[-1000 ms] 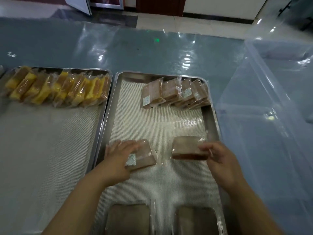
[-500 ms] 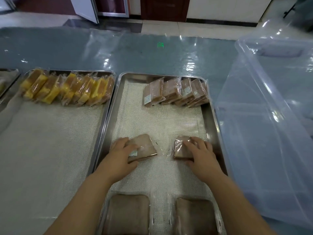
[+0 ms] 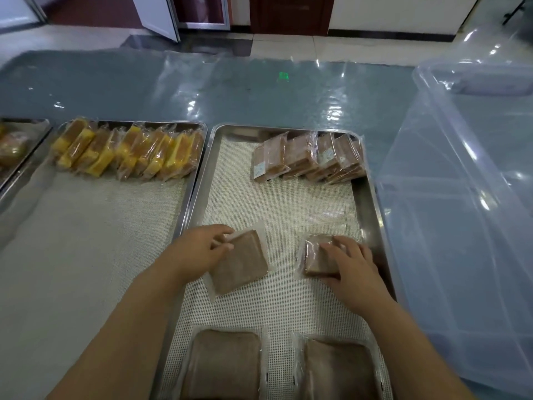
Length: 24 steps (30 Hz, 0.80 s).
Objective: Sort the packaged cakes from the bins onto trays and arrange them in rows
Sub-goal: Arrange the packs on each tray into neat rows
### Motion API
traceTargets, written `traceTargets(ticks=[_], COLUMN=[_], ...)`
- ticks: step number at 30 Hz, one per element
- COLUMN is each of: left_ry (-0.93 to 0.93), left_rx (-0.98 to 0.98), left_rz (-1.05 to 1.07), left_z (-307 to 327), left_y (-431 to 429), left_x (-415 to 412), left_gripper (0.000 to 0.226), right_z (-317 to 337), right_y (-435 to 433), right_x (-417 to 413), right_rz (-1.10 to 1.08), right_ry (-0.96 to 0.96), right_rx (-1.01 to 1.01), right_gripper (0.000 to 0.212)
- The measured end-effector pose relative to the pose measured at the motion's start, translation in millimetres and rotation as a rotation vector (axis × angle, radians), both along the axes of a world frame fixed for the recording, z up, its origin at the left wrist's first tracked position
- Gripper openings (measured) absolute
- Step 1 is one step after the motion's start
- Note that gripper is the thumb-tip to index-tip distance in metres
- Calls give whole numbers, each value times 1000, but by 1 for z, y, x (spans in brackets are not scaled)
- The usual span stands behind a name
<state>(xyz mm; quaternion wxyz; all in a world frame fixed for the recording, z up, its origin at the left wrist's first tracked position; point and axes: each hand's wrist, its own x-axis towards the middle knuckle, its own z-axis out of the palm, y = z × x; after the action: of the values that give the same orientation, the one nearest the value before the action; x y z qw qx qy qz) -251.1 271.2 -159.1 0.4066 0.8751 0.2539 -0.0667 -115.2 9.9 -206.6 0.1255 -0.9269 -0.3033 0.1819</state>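
Already a good share of the sorting looks done. At the left edge of the bench point(image 3: 259, 93), a partly seen tray point(image 3: 28, 140) holds some golden cakes point(image 3: 13, 147), too cropped to count. Beside it, the yellow-cake tray point(image 3: 199, 157) carries a row of yellow cakes point(image 3: 129, 151) standing on edge along its far edge. The brown-cake tray point(image 3: 372, 203) comes next. A short row of brown cakes point(image 3: 308, 158) leans in its far right corner and stops well short of the far left corner.

Around the middle of this tray, toward its left edge, the left hand point(image 3: 199, 249) pinches the far corner of a skewed brown packet point(image 3: 240, 264) between thumb and curled fingers. The packet lies flat on the mat, turned at an angle. Toward the right edge, the right hand point(image 3: 353, 264) grips a second brown packet point(image 3: 314, 256), fingers draped over its top and thumb at its near side; it too rests on the mat. Two flat brown packets point(image 3: 222, 365) lie side by side at the tray's near edge, apart from both hands. At the bench's right edge stands a clear bin point(image 3: 461, 226); whether cakes remain in it cannot be told.

By this reckoning, four brown packets have yet to join the far row, which needs filling leftward. Further rows probably follow if more cakes wait out of sight.
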Motion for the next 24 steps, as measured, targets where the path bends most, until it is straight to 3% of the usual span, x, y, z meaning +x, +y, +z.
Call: traceTargets(ticks=[2,4,6,8,13,20,24], left_ry=[-12,97,237,272,210,90,-22], left_rx=[206,332,400,417,457,334,334], left_rz=[-36,-127,-183,-160,-106,-298,-301], left_z=[-6,-15,-28,-41,-48,-41,-47], left_y=[-3,-13,-24,-31,-27,-35,-45], left_x=[4,6,7,8,8,-20,-41], left_gripper=[40,64,92,106,100,98,91], right_z=[2,3,5,8,15,15,15], right_y=[1,1,1,3,1,-22,-30], right_x=[1,3,7,12,11,-16,-25], right_rz=[-6,14,26,13,8,58,85], right_ry=[25,38,58,101,126,64,86], right_rx=[-7,-46,-79,-81,-108,-136,-140], right_gripper=[69,79,87,94,99,91,91])
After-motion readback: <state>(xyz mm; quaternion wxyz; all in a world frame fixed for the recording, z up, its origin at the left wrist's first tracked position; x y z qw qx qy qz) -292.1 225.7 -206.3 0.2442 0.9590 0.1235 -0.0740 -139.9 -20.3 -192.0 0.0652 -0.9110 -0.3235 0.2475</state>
